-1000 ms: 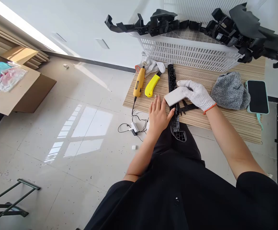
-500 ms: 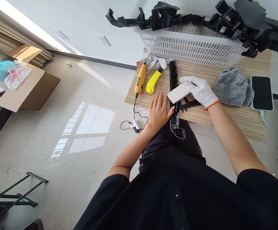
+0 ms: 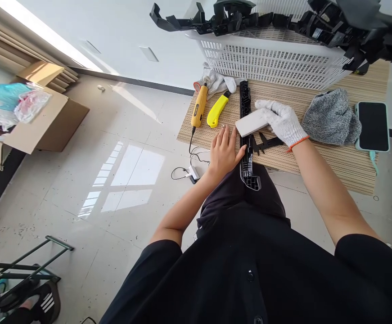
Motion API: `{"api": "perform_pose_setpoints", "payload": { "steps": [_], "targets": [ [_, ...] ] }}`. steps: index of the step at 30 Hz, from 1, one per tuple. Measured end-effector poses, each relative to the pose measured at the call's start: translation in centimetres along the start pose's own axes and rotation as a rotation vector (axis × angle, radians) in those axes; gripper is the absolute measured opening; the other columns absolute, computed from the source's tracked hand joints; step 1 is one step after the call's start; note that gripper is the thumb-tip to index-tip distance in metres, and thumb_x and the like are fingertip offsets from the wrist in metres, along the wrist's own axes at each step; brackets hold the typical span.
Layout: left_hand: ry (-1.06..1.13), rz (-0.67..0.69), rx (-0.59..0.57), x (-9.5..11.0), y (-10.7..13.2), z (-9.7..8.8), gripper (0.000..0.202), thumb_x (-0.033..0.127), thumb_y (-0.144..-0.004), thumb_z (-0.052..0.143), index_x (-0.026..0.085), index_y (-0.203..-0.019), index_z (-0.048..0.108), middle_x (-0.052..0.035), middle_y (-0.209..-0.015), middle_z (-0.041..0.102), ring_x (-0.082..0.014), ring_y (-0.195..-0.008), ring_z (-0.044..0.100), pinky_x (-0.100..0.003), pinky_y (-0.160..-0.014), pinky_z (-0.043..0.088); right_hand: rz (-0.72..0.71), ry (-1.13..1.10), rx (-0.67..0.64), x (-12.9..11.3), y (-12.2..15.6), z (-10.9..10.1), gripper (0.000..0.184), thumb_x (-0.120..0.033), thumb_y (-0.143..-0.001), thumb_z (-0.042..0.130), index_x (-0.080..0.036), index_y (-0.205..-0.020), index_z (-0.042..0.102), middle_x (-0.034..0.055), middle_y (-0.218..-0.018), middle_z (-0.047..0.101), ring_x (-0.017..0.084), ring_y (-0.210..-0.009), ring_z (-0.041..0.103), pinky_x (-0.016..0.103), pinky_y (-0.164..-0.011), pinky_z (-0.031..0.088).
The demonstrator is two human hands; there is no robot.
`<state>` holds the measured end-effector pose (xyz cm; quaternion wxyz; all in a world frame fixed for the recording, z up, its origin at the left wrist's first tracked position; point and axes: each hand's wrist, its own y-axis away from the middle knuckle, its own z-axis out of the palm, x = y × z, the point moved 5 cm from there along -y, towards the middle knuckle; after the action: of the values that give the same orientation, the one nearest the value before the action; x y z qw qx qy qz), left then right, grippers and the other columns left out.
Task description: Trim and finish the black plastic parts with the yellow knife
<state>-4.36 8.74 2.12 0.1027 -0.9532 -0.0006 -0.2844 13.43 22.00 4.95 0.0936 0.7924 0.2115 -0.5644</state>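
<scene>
My right hand (image 3: 281,122), in a white knitted glove with an orange cuff, grips a flat white rectangular block (image 3: 250,123). The block lies across a long, narrow black plastic part (image 3: 245,96); I cannot tell how firmly it touches. That part points away from me, its near end jutting past the table edge above my lap. Bare and spread flat, my left hand (image 3: 224,150) rests at the table's front edge, thumb against the black part's side. Beside the block lies a black caliper-like tool (image 3: 266,143), partly covered by my glove.
Left on the slatted mat (image 3: 334,164) are a yellow rotary tool (image 3: 199,107), a yellow utility knife (image 3: 217,110) and a spare glove (image 3: 216,83). A grey cloth (image 3: 332,118) and a phone (image 3: 372,126) lie right. Behind stands a white basket (image 3: 266,60) topped with black plastic parts (image 3: 231,18).
The view has shifted slightly. A person's striped shoe has come into sight at the lower left. Both hands and the block keep nearly the same places on the black part.
</scene>
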Motion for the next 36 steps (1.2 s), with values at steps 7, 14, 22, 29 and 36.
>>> {"api": "perform_pose_setpoints", "payload": {
  "steps": [7, 14, 22, 29, 36],
  "targets": [
    [-0.074, 0.025, 0.002, 0.0, 0.1, 0.2, 0.071, 0.064, -0.103, 0.047, 0.013, -0.150, 0.058, -0.0226, -0.168, 0.047, -0.0396, -0.160, 0.041, -0.054, -0.132, 0.030, 0.007, -0.026, -0.020, -0.5, 0.2, 0.3, 0.034, -0.039, -0.099, 0.065, -0.027, -0.127, 0.079, 0.0039, -0.134, 0.077, 0.030, -0.130, 0.069, 0.051, -0.117, 0.055],
    [-0.255, 0.108, 0.036, -0.5, -0.7, -0.5, 0.070, 0.072, -0.101, 0.047, 0.016, -0.140, 0.064, -0.0221, -0.157, 0.060, -0.0387, -0.145, 0.057, -0.052, -0.121, 0.043, -0.009, -0.022, -0.074, -0.5, 0.1, 0.6, 0.037, -0.042, -0.096, 0.069, -0.024, -0.127, 0.079, 0.0049, -0.134, 0.077, 0.031, -0.128, 0.069, 0.054, -0.117, 0.054],
    [-0.417, 0.489, -0.015, -0.9, -3.0, -1.3, 0.043, 0.037, -0.109, 0.036, 0.016, -0.113, 0.073, -0.0158, -0.112, 0.078, -0.0296, -0.102, 0.071, -0.042, -0.083, 0.050, -0.087, 0.045, 0.024, 0.4, -0.9, -0.2, 0.067, -0.022, -0.073, 0.093, -0.019, -0.134, 0.068, 0.0096, -0.148, 0.068, 0.028, -0.137, 0.062, 0.047, -0.122, 0.047],
    [-0.472, 0.826, -0.196, -1.5, -3.2, -1.6, 0.031, 0.029, -0.107, 0.042, 0.019, -0.108, 0.072, -0.0119, -0.095, 0.073, -0.0256, -0.088, 0.067, -0.039, -0.070, 0.045, 0.124, -0.161, 0.115, 1.3, -0.7, -0.6, 0.034, -0.031, -0.085, 0.084, -0.027, -0.115, 0.069, -0.0016, -0.087, 0.070, 0.010, -0.059, 0.049, 0.030, -0.057, 0.051],
    [-0.438, 1.057, -0.323, -1.0, -2.5, -2.2, 0.036, 0.033, -0.107, 0.044, 0.023, -0.131, 0.068, -0.0123, -0.127, 0.076, -0.0257, -0.114, 0.071, -0.040, -0.090, 0.052, 0.162, -0.034, 0.018, 0.2, -0.4, -0.4, 0.026, -0.040, -0.084, 0.080, -0.023, -0.075, 0.062, -0.0047, -0.056, 0.045, 0.008, -0.048, 0.036, 0.023, -0.043, 0.029]
  ]
}}
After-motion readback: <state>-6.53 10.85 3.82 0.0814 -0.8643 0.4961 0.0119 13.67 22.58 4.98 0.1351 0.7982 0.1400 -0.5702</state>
